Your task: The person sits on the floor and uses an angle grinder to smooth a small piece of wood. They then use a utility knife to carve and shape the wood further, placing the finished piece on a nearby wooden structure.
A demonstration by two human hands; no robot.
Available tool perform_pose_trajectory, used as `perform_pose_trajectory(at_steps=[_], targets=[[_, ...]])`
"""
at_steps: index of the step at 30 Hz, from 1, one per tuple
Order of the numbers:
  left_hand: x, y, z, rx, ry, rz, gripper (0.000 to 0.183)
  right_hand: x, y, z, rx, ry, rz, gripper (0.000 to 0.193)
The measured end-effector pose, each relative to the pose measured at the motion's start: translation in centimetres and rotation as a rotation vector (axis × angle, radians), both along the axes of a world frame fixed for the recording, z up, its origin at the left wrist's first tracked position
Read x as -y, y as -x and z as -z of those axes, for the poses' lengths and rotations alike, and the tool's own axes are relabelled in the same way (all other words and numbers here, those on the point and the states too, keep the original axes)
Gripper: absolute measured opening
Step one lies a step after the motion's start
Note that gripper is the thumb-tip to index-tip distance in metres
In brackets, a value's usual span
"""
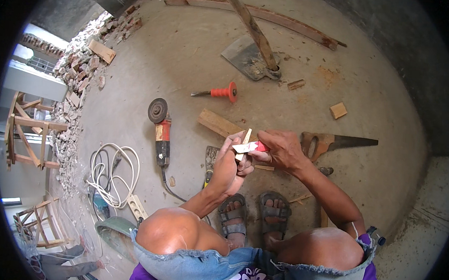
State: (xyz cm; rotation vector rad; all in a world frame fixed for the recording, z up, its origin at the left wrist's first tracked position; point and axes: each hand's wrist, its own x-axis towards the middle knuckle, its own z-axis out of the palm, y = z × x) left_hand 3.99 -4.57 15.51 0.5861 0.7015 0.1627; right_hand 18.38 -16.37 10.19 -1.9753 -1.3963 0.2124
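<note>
left hand (pixel 227 169) pinches a thin wood strip (pixel 247 136), right hand (pixel 282 150) closed around a red-handled blade (pixel 254 147)

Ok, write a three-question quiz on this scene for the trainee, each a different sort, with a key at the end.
1. Multiple choice: which hand holds the red-handled knife?
A. The left
B. The right
C. Neither

2. True or false: the handsaw lies farther to the person's right than the angle grinder.

3. Short answer: what colour is the grip of the chisel on the floor?

Key:
1. B: the right hand holds it, while the left hand holds a small wooden piece.
2. True.
3. Orange-red.
</note>
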Motion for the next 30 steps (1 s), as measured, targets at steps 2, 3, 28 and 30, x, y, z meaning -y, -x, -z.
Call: perform_pose_trajectory(at_steps=[2, 3, 28, 30], targets=[[0.1, -0.1, -1.3, 0.037, -0.021, 0.009, 0.030, 1.8, -4.5, 2.9, -0.608, 0.240, 0.507, 0.024], [-0.6, 0.7, -3.2, 0.092, -0.075, 0.024, 0.029, 4.7, -8.9, 3.9, -0.451, -0.002, 0.497, 0.026], [-0.3, 1.2, -1.9, 0.118, -0.083, 0.065, 0.033, 0.5, 1.5, -7.1, 0.081, 0.003, -0.079, 0.045], [-0.3, 1.2, -1.7, 0.109, -0.102, 0.064, 0.033, 0.6, 1.2, -6.8, 0.096, -0.004, -0.067, 0.046]])
